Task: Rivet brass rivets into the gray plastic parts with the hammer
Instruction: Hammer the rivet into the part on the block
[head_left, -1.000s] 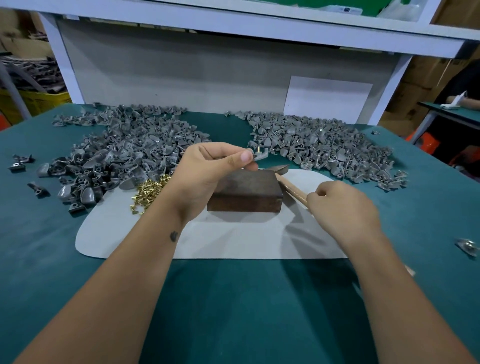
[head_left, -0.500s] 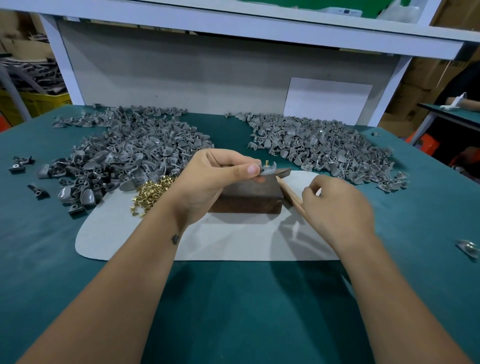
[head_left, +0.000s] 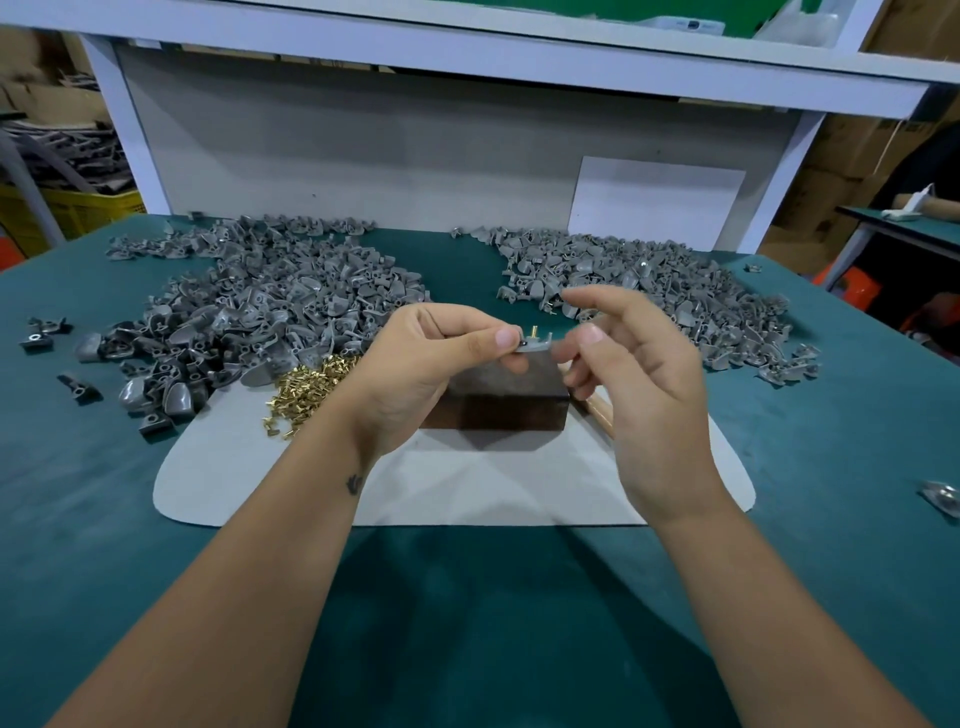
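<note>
Above a dark block (head_left: 506, 400) on the table (head_left: 467, 623), the left hand (head_left: 431, 369) pinches a gray part (head_left: 535, 344) with a brass rivet (head_left: 533, 330) standing in it. The right hand (head_left: 639, 379), fingers loosely spread, seems to touch the part's other end.

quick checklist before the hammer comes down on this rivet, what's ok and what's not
1. Rivet stands upright in the gray part: ok.
2. Left hand pinches the part firmly: ok.
3. Part rests flat on the wood block: not ok, it is held just above the block's far edge.
4. Right hand holds the hammer: not ok, its fingers are loose at the part; the hammer handle lies beside the block.
5. Fingers away from the strike spot: not ok, both thumbs are at the part.
6. Rivet fully seated in its hole: cannot tell.
</note>
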